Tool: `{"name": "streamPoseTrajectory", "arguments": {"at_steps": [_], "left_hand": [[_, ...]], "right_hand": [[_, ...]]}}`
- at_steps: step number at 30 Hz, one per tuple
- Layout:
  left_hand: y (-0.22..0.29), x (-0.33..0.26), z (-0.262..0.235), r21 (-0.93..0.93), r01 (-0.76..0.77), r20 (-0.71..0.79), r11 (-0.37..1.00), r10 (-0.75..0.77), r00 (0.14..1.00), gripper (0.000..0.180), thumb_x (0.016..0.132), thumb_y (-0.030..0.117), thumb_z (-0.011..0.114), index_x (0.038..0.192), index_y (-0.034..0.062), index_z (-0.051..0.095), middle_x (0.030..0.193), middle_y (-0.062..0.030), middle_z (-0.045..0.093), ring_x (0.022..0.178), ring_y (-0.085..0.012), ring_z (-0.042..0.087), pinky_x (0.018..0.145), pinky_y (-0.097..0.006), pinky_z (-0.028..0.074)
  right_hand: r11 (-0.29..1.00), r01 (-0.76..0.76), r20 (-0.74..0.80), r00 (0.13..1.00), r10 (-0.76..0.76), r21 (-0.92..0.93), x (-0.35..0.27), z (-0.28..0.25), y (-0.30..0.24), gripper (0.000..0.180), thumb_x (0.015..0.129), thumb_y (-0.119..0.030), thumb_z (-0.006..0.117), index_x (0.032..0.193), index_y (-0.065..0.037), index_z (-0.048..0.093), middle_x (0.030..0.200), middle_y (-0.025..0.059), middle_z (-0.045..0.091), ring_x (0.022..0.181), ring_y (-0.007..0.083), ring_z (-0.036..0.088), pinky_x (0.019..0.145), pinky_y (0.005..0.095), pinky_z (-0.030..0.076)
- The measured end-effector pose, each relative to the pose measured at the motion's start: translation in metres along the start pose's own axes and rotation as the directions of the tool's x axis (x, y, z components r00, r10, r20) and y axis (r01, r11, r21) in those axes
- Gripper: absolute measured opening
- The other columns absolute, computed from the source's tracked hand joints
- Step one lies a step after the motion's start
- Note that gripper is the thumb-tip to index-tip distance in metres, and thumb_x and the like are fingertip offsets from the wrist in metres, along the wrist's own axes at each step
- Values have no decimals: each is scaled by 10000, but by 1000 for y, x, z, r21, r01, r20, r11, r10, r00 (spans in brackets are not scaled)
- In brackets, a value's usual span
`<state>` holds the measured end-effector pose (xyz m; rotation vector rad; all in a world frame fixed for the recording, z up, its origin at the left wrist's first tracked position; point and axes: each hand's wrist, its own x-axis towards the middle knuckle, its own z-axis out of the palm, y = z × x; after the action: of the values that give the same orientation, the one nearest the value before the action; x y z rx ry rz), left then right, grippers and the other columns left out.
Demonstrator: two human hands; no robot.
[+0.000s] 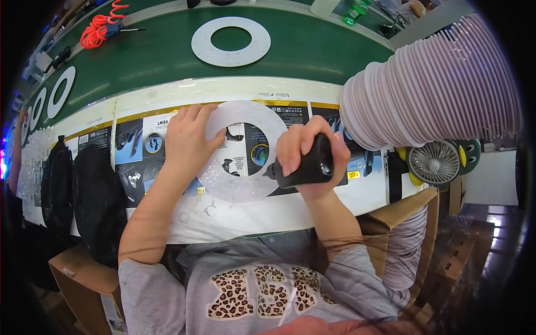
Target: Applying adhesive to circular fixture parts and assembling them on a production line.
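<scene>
A flat white ring (229, 188) with a speckled surface lies on the printed cards covering the bench in front of me. My left hand (191, 134) grips its left side, fingers over the outer rim and thumb at the inner edge of the hole. Wrapped in my right hand (297, 146) is a rounded, glossy black handheld tool (314, 167). The tool's narrow tip points left and meets the ring's lower right part, though what lies under the tip is too small to make out.
A big stack of white rings (424, 84) lies on its side at the right, near a small fan (434, 162). Another ring (258, 47) rests on the green belt (312, 50) beyond. Black sleeves (100, 201) hang at the left; cardboard boxes (84, 279) stand below.
</scene>
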<state>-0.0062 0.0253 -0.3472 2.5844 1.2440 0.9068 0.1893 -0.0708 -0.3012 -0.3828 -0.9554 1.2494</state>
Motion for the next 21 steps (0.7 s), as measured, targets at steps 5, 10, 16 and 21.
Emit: {"name": "streamPoseTrajectory", "arguments": {"at_steps": [5, 10, 16, 21], "left_hand": [[1, -1, 0, -15, 21, 14, 1000, -20, 1000, 429, 664, 200, 763, 1046, 60, 624, 942, -87, 599, 920, -268, 570, 793, -378, 454], [3, 0, -1, -26, 44, 35, 999, -43, 998, 428, 663, 206, 766, 1042, 63, 627, 920, -84, 589, 915, -266, 571, 787, -377, 455], [4, 0, -2, -21, 47, 30, 999, -46, 998, 425, 661, 210, 767, 1036, 67, 626, 919, -83, 588, 912, -265, 571, 783, -376, 457], [3, 0, -2, -11, 49, 33, 999, -49, 998, 424, 657, 207, 767, 1033, 71, 626, 900, -84, 580, 903, -263, 568, 783, -373, 459]], "right_hand": [[994, -81, 5, 997, 82, -70, -5, 6, 7, 433, 949, -459, 359, 784, -65, 431, 612, 94, 491, 533, 172, 462, 562, 285, 391], [984, -92, 12, 995, 95, -154, -5, 5, 7, 422, 950, -448, 358, 783, -67, 431, 610, 90, 492, 536, 162, 460, 548, 275, 392], [981, -103, -8, 995, 103, -162, -5, 4, 4, 415, 947, -440, 361, 783, -66, 433, 608, 88, 493, 538, 158, 461, 556, 273, 394], [981, -110, -3, 994, 111, -159, -5, 2, 6, 410, 945, -434, 370, 781, -64, 436, 608, 93, 494, 536, 159, 463, 561, 274, 396]]}}
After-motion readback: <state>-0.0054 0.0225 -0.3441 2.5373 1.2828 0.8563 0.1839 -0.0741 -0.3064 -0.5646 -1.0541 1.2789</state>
